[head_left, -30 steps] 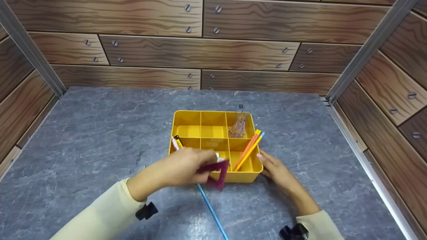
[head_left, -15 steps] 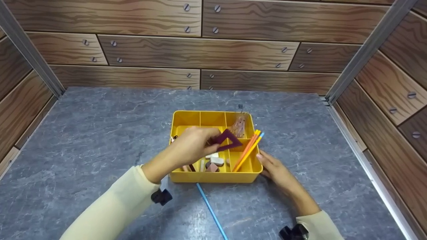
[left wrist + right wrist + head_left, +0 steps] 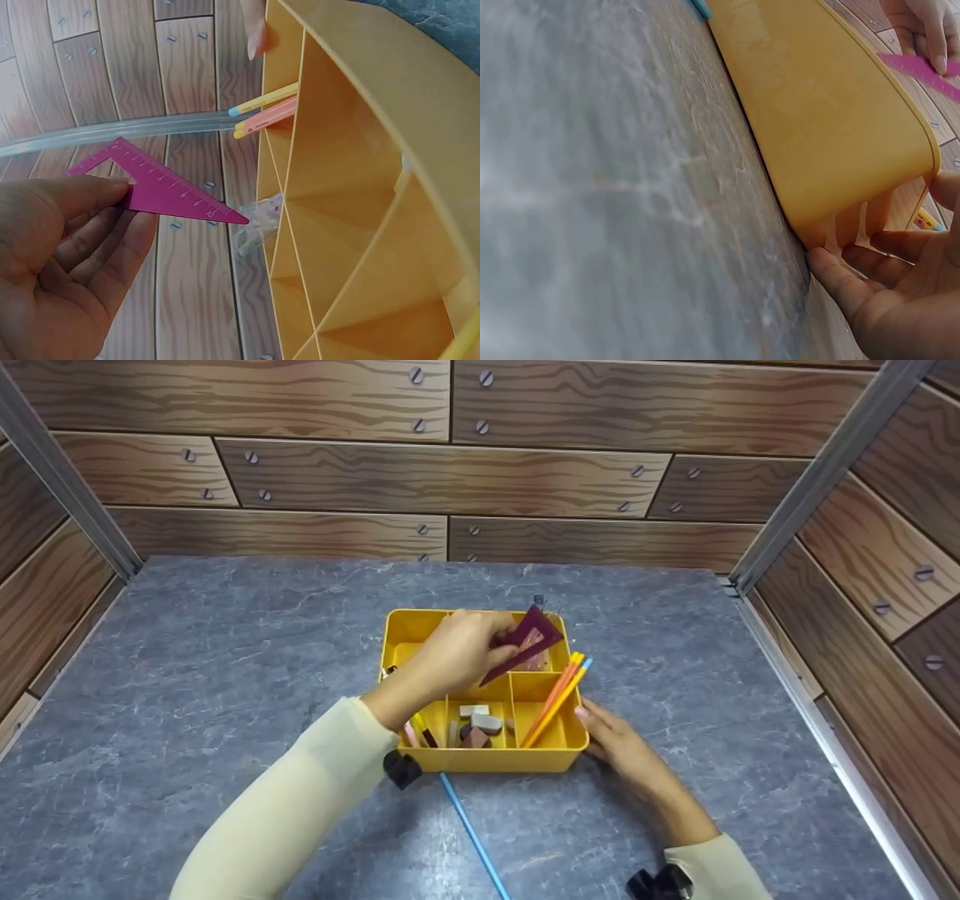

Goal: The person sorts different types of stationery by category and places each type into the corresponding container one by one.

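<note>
My left hand [image 3: 461,649] pinches a magenta set square [image 3: 176,196] between thumb and fingers. It hangs above the back right compartment of a yellow divided box [image 3: 502,761], over a clear bag [image 3: 535,663] whose contents are hard to make out. My right hand [image 3: 622,746] rests on the box's right side, its relaxed fingers touching the outer wall, as the right wrist view shows. Orange and yellow pencils [image 3: 559,705] lean in the front right compartment. White, grey and pinkish eraser-like blocks [image 3: 486,724] lie in the front middle one.
Pens or markers [image 3: 424,730] lie in the front left compartment, partly hidden by my left arm. A blue stick [image 3: 472,836] lies on the grey marbled table [image 3: 225,675] in front of the box. Wood-patterned walls [image 3: 450,480] enclose the back and sides.
My left hand has carried the set square from the box's front edge away from me and rightward, to above the back right compartment. The right hand stays in place.
</note>
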`<state>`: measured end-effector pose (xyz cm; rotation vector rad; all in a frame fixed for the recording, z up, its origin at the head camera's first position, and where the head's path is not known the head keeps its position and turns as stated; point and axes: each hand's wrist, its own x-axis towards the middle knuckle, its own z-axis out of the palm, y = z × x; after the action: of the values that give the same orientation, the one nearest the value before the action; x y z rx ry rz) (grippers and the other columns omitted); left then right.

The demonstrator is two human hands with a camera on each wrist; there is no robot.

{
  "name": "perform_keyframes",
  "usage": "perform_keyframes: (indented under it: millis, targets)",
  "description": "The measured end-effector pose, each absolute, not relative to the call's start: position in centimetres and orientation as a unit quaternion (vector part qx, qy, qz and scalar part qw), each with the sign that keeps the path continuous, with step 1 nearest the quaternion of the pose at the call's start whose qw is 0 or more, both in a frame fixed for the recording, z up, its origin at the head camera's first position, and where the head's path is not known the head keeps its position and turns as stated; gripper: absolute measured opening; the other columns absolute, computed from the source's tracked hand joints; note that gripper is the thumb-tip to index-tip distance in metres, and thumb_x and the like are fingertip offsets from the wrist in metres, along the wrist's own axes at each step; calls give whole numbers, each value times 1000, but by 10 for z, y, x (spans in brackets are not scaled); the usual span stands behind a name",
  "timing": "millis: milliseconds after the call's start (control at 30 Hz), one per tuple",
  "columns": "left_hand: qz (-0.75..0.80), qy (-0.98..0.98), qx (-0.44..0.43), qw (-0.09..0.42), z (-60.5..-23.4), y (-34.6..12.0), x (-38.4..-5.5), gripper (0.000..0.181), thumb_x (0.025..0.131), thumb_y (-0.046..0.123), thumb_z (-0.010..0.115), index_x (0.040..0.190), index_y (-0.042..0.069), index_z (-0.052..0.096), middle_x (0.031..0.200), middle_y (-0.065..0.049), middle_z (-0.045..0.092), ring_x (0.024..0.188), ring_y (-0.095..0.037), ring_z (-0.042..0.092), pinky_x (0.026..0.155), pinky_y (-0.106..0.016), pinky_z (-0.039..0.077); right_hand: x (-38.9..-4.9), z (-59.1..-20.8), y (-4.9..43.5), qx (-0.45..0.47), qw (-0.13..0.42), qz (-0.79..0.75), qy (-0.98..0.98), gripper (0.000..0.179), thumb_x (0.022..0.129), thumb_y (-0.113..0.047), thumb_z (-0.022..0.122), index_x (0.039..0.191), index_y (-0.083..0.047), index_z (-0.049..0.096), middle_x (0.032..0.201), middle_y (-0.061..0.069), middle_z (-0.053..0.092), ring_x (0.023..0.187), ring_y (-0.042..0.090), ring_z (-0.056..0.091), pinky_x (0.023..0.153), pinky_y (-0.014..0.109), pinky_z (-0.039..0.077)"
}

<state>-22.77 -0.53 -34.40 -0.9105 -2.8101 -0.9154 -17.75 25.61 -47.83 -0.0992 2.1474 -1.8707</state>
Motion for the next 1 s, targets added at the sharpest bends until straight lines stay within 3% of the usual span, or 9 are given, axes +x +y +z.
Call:
perform_keyframes:
  millis: [233, 667, 1000]
  targets:
    - [-299, -914, -273, -16, -346, 10, -245, 10, 96, 19, 65, 96, 9, 67, 89, -3, 70, 72, -14, 62, 59, -19, 53, -178, -478, 256, -37, 152, -653, 741, 66, 104, -33, 47, 151, 6, 23, 153, 25, 30, 135, 36, 40, 107, 40, 39]
    - [-308, -923, -226, -42, -356, 31, -284, 14, 98, 19, 61, 100, 7, 69, 93, -5, 70, 79, -16, 62, 70, -24, 55, -178, -478, 257, -43, 148, -645, 748, 66, 104, -34, 47, 151, 6, 24, 152, 26, 30, 134, 37, 41, 106, 40, 39]
    - [-390, -906, -143, -78, -369, 45, -300, 10, 99, 12, 59, 101, 7, 67, 93, -4, 66, 72, -14, 59, 60, -20, 54, -179, -479, 257, -50, 148, -640, 753, 65, 104, -35, 47, 152, 3, 24, 153, 24, 29, 134, 36, 41, 107, 41, 38]
